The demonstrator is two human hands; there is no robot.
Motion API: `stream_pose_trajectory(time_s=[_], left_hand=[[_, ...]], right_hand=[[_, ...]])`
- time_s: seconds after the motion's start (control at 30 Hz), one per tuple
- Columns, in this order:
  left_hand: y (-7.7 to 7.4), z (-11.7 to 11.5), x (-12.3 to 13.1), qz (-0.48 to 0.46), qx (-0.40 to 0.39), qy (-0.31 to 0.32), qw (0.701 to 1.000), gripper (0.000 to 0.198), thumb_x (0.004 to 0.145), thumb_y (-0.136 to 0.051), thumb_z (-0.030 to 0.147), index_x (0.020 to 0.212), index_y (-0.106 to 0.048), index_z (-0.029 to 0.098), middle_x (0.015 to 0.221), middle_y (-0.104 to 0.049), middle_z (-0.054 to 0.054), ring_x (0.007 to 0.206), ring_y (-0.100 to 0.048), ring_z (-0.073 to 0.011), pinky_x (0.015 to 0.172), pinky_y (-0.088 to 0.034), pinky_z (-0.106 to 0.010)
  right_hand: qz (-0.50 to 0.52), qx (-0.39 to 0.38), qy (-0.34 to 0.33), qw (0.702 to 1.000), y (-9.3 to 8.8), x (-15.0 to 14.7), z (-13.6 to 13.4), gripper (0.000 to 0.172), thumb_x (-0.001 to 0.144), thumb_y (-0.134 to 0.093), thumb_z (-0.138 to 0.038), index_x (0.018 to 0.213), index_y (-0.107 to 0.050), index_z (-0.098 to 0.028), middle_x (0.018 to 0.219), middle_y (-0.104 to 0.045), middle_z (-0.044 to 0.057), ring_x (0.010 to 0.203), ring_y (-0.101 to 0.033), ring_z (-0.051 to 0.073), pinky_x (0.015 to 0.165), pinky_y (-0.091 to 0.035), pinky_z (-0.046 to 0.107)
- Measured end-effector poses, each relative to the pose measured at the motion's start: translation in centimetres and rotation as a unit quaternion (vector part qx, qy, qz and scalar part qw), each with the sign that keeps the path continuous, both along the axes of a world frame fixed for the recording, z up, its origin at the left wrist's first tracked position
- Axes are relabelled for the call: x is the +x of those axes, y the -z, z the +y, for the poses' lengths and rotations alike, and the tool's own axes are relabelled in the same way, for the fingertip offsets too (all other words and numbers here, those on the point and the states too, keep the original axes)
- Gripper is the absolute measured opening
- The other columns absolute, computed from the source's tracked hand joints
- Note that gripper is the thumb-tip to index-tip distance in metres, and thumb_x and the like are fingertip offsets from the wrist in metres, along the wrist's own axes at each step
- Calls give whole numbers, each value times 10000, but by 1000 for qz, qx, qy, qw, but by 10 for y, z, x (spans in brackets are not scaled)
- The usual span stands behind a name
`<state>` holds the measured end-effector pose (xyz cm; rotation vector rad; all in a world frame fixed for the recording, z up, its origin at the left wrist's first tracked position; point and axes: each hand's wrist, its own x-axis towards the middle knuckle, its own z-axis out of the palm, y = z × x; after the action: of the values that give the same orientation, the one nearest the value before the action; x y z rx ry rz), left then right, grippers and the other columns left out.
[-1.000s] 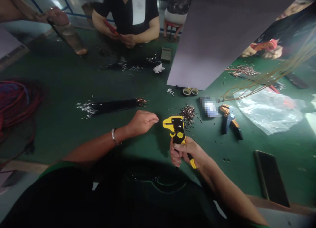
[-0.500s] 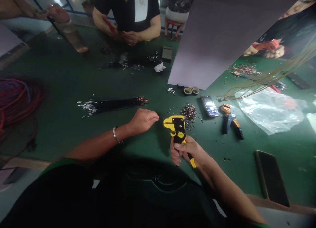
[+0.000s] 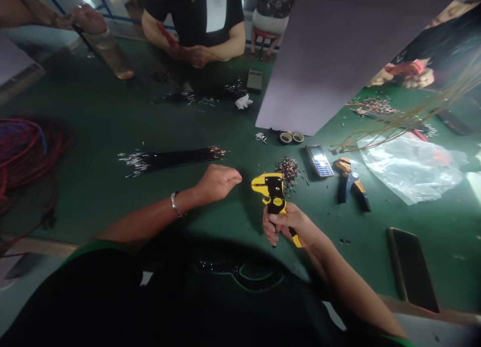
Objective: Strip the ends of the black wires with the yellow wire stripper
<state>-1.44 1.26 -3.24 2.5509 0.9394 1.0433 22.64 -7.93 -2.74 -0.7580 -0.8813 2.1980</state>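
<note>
Currently right hand (image 3: 288, 218) grasping yellow-black wire stripper (image 3: 276, 189); left hand (image 3: 216, 182) curled tight, contents unclear.

Clutter spreads across the green table (image 3: 195, 129)

A keypad phone (image 3: 319, 161) lies face up, with an orange-and-blue hand tool (image 3: 352, 179) just beside it. Next to that tool is a crumpled clear plastic bag (image 3: 409, 171). A dark smartphone (image 3: 413, 269) rests by the near right edge.

Two rolls of tape (image 3: 292, 138) sit side by side at the foot of a tall pale panel (image 3: 315, 61). To the left of the panel are a small grey device (image 3: 254, 80) and, just below it, a scrunched white tissue (image 3: 243, 102).

A coil of red and blue cable (image 3: 28, 156) fills the left side. Across the table, a co-worker in black (image 3: 191, 23) holds a red tool (image 3: 167, 35).
</note>
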Motion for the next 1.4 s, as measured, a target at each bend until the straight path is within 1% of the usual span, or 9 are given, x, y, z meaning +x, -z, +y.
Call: stream_pose_trajectory(time_s=[0.3,0.4,0.47,0.5,0.53,0.57,0.83,1.03,1.4], left_hand=[[2,2,-2,-7,-3,5,1000,200,869,-555,199,727,-690,162,643,-709,-16,580,-655,-120,588,-485,-222],[-3,8,-6,-17,-8,-64,998,228,858,-541,200,678,-676,164,596,-685,5,543,-627,-106,540,-458,-207],[-7,11,-7,-33,-10,-134,990,243,856,-524,176,656,-662,161,554,-654,16,511,-597,-96,499,-430,-196],[-8,11,-7,-32,1,-128,991,233,849,-532,176,655,-660,164,553,-651,17,522,-602,-97,509,-433,-196],[-9,10,-6,-23,21,-94,995,224,846,-540,185,656,-658,169,568,-661,17,534,-610,-98,530,-444,-199],[-9,9,-4,-13,40,-64,997,216,851,-534,187,676,-660,175,575,-665,17,540,-612,-99,544,-449,-202],[-9,-3,-3,4,105,-50,993,203,867,-492,142,725,-628,189,539,-586,27,488,-532,-102,515,-398,-237],[-13,-10,1,-18,139,-49,989,148,869,-520,136,778,-624,189,518,-552,38,485,-519,-102,505,-384,-238],[-12,-33,15,22,121,42,992,181,841,-499,77,721,-572,192,508,-504,28,472,-468,-114,476,-370,-258]], right_hand=[[-9,-5,-22,1000,-4,1,3,224,792,-718,-294,714,-589,-128,593,-540,-8,484,-528,133,457,-475,298],[-8,8,12,1000,-11,14,5,220,768,-728,-303,707,-583,-149,583,-523,-12,476,-509,138,458,-464,317],[-8,22,101,995,-15,26,8,189,757,-734,-294,747,-585,-179,588,-504,-24,484,-486,136,471,-446,318],[-20,32,155,987,-16,31,10,168,760,-731,-282,782,-591,-192,617,-518,-19,514,-497,143,502,-452,328],[-32,39,167,985,-16,33,11,165,754,-736,-267,805,-595,-197,631,-530,-14,538,-513,154,535,-466,349],[-40,42,156,986,-15,34,12,174,747,-742,-263,815,-597,-194,627,-534,-13,543,-518,160,548,-471,362],[-43,45,108,992,3,15,11,192,758,-730,-249,878,-604,-167,722,-603,18,665,-584,190,674,-487,395],[-20,49,90,995,14,10,9,245,733,-753,-264,901,-606,-162,713,-613,16,658,-593,192,682,-495,402],[-55,80,171,980,7,0,7,294,672,-801,-234,892,-618,-169,855,-660,44,695,-610,175,696,-506,372]])
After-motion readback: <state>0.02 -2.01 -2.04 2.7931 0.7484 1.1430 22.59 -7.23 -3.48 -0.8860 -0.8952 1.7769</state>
